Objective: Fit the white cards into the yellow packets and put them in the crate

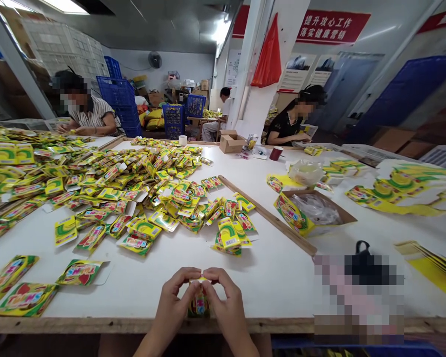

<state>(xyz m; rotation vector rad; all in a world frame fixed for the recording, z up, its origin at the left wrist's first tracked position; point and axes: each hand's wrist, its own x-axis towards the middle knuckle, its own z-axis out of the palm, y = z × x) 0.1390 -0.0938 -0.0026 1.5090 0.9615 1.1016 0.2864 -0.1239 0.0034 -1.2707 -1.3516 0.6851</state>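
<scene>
Close to the table's front edge, a small yellow and green printed carton stands upright between my hands. My left hand pinches its top from the left, thumb and fingertips together at the upper end. From the other side my right hand grips the same top end, its thumb beside the left thumb. A pale flap shows under the fingertips; whether it is fully closed is hidden. To the left lie flat cartons of the same print. Beyond my hands spreads a large heap of these small cartons, some with white flaps sticking out.
A wooden strip crosses the white table. Right of it stand an open display box with clear plastic inside, flat printed sheets and a dark red cup. Co-workers sit at the far side.
</scene>
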